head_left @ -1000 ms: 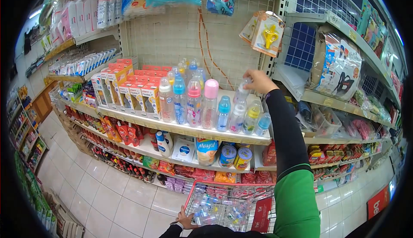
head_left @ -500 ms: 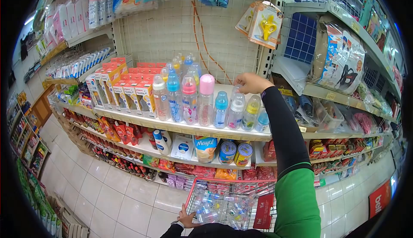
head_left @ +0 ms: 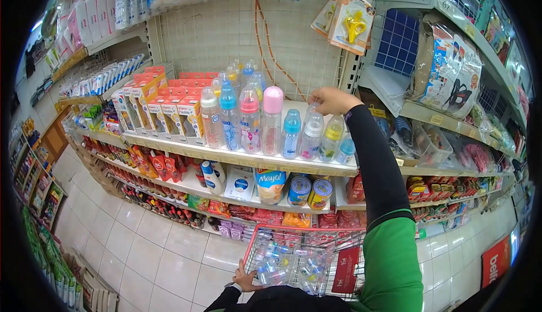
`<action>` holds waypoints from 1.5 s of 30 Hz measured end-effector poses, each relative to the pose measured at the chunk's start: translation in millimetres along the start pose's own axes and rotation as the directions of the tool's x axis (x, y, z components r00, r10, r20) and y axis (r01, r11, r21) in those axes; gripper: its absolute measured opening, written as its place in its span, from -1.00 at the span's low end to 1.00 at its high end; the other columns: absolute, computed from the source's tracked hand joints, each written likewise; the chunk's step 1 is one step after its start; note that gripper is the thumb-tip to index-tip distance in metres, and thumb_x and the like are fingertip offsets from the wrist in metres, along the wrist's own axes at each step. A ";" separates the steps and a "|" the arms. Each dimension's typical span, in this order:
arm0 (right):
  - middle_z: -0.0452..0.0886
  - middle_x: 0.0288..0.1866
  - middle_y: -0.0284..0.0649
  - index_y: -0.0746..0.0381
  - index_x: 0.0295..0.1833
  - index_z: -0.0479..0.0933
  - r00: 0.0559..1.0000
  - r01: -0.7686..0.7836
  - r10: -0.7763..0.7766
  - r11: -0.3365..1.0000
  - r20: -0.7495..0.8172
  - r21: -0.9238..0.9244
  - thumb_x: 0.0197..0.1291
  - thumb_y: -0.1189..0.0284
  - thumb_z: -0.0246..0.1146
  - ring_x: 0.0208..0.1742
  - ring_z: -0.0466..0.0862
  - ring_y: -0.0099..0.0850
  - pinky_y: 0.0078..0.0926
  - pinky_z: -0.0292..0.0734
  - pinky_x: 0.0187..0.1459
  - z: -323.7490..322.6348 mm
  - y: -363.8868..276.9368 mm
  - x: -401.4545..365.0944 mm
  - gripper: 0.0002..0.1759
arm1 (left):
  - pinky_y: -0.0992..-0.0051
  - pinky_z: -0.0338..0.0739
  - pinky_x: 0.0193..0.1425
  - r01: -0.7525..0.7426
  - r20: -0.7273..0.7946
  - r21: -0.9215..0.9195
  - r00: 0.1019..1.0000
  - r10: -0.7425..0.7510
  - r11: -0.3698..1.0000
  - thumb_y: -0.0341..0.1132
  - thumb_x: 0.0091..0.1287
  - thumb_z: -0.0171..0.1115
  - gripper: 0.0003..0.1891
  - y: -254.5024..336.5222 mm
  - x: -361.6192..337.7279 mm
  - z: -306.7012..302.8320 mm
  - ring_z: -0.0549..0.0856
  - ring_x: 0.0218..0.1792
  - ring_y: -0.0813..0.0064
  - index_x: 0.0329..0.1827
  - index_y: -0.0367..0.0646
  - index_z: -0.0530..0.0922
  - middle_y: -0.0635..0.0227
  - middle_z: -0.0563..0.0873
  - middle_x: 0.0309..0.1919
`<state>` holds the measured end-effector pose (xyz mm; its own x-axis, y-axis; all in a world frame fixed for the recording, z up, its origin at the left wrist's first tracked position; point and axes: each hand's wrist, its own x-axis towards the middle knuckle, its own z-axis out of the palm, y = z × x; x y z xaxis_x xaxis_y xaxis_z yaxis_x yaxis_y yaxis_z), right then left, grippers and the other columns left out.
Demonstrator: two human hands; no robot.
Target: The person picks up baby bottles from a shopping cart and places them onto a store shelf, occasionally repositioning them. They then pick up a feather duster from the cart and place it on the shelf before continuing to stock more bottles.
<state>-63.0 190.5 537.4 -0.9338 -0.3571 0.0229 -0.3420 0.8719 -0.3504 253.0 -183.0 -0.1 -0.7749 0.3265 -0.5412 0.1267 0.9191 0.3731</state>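
Note:
My right hand (head_left: pixel 334 102) reaches over the white shelf, fingers pinched at the top of a clear baby bottle (head_left: pixel 311 109) partly hidden behind a clear-capped bottle (head_left: pixel 312 137) in the front row. To its left stand a small blue-capped bottle (head_left: pixel 291 134) and a tall pink-capped bottle (head_left: pixel 272 121); to its right, a yellow-capped bottle (head_left: pixel 331 140) and a short blue-capped one (head_left: pixel 345 149). Low down, my left hand (head_left: pixel 245 279) grips the left side of the shopping cart (head_left: pixel 307 229). Several clear baby bottles (head_left: pixel 274 264) lie inside the cart.
Boxed bottles (head_left: pixel 175 114) fill the left of the shelf. Tins (head_left: pixel 299 190) and a Mayo pack (head_left: pixel 271 185) sit on the shelf below. Teether packs (head_left: pixel 354 25) hang above my right hand. A side shelf (head_left: pixel 446 114) with bagged goods juts out at right.
The view has shifted slightly, so the shelf items sit a little higher. My right hand stays at the bottle top with little visible movement. My left hand remains on the cart.

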 end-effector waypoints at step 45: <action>0.66 0.08 -0.30 0.17 0.30 0.47 0.824 -0.565 0.109 0.069 0.557 0.822 0.40 0.31 0.25 0.11 0.62 -0.52 -0.47 0.49 0.06 485.4 78.3 -272.7 -0.58 | -0.13 0.26 0.42 -0.036 0.131 -0.070 0.990 0.045 0.997 0.20 -0.48 0.75 0.37 21.5 -18.8 -47.3 -0.08 0.49 -0.48 0.58 0.27 0.20 -0.32 -0.49 0.52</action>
<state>215.9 193.6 49.3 -0.7480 -0.3852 -0.5405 0.5902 -0.0135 -0.8071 241.0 -179.8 53.7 -0.6807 0.3937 -0.6177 0.1110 0.8890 0.4443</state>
